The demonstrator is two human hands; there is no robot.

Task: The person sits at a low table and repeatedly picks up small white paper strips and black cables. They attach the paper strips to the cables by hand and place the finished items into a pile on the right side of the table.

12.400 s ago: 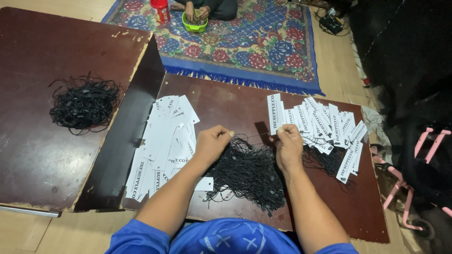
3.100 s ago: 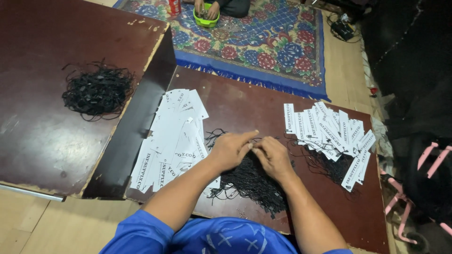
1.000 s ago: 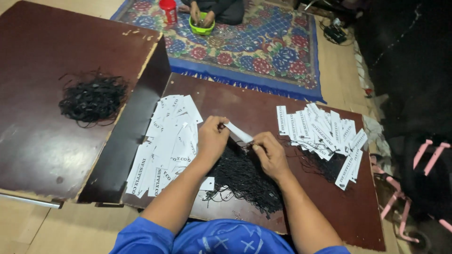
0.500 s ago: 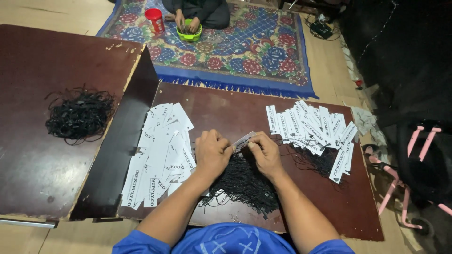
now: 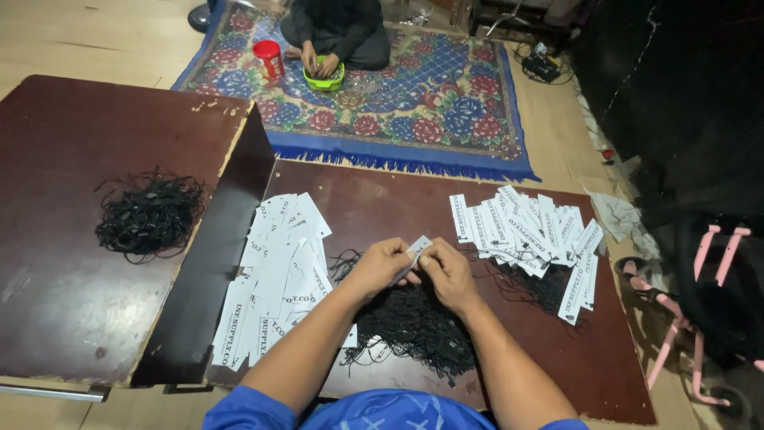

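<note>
White paper tag [image 5: 415, 248] pinched between both hands over a heap of black strings [image 5: 414, 328].

The tag is a narrow white strip, tilted with its upper end poking up and to the right out of the grip; its lower part is hidden by fingertips. The left hand [image 5: 380, 267] and the right hand [image 5: 449, 272] meet at it, thumbs and forefingers closed on it. The loose, tangled black strings lie on the dark board directly below and toward the person from the grip.
</note>
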